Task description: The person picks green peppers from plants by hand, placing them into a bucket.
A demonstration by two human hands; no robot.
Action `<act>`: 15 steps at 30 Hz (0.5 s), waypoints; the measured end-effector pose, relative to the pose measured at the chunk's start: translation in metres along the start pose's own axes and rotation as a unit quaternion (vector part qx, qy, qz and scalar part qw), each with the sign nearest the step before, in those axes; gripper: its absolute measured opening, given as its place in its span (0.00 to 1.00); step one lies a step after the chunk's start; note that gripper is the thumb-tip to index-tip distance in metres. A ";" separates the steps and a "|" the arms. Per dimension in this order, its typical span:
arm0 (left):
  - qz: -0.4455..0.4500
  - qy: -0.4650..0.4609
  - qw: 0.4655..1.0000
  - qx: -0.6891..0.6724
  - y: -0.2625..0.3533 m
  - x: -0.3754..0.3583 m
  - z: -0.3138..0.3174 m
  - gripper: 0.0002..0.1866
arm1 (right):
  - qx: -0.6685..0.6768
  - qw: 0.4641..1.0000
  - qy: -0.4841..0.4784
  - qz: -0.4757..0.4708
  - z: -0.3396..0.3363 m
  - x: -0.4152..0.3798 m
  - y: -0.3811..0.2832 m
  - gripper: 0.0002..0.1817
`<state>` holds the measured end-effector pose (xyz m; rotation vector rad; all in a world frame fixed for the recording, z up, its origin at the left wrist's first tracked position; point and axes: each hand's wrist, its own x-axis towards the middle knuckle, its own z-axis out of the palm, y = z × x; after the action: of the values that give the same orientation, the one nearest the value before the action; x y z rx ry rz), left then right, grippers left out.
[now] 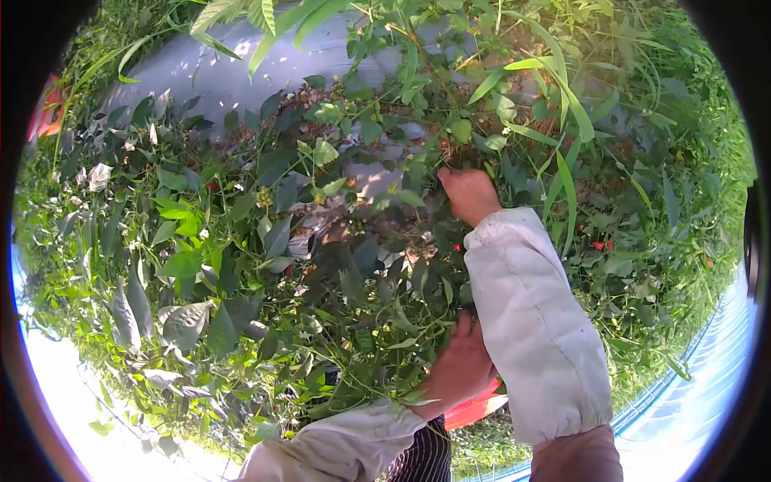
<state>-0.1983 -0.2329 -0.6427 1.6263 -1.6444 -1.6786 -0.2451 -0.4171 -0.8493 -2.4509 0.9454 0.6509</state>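
Note:
My right hand (pixel 470 193), below a white sleeve cover (pixel 538 321), reaches in among the green stems. It is closed, and leaves hide its fingertips, so what it grips cannot be made out. Lower down, my left hand (pixel 462 361) rests against the leafy plants (pixel 361 305), its visible fingers stretched upward and partly covered by foliage. Small red fruits, perhaps peppers (pixel 601 245), show between leaves to the right. Another red fruit (pixel 213 185) hangs at the left.
Grey plastic sheeting (pixel 297 60) covers the ground at the back. Long grass blades (pixel 566 185) hang near my right hand. A red object (pixel 474 410), only partly visible, is beneath my arms. Blue-edged sheeting (pixel 683 394) lies at the lower right, and another red item (pixel 50 108) at far left.

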 end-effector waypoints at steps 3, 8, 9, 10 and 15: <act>0.004 -0.017 0.998 0.061 0.006 0.000 -0.001 0.28 | 0.086 0.989 0.072 -0.097 -0.019 -0.033 -0.022 0.08; -0.023 -0.066 0.996 0.059 0.004 0.000 -0.005 0.35 | 0.474 0.869 0.118 0.085 -0.088 -0.097 -0.039 0.11; -0.036 -0.064 0.997 0.035 0.006 0.000 -0.007 0.38 | 0.603 0.771 0.114 0.169 -0.103 -0.112 -0.027 0.15; -0.050 -0.062 0.997 0.012 0.007 0.000 -0.009 0.42 | 0.651 0.706 0.166 0.223 -0.122 -0.126 -0.013 0.19; -0.062 -0.074 0.995 0.035 0.007 0.001 -0.011 0.40 | 0.664 0.543 0.323 0.401 -0.112 -0.179 0.070 0.14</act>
<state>-0.1930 -0.2415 -0.6343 1.7058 -1.7210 -1.8635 -0.3820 -0.4348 -0.6750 -0.6660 1.8503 -0.7200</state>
